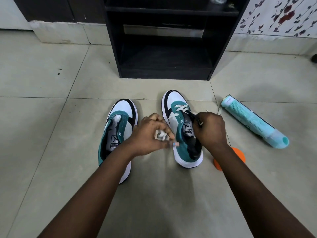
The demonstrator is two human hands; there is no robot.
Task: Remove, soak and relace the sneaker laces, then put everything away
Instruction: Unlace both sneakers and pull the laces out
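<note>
Two teal, white and black sneakers stand side by side on the tiled floor, toes pointing away from me. The left sneaker [120,124] has no lace in its eyelets. The right sneaker [178,121] carries a white lace [181,108] only through its front eyelets. My left hand [151,134] grips a bunched white lace [160,135] between the two shoes. My right hand [211,129] pinches the black tongue and a lace end at the right sneaker's opening.
A light-blue spray can [253,121] lies on its side to the right. An orange round object [238,154] sits partly hidden under my right forearm. A black open shelf unit [164,48] stands ahead against the wall.
</note>
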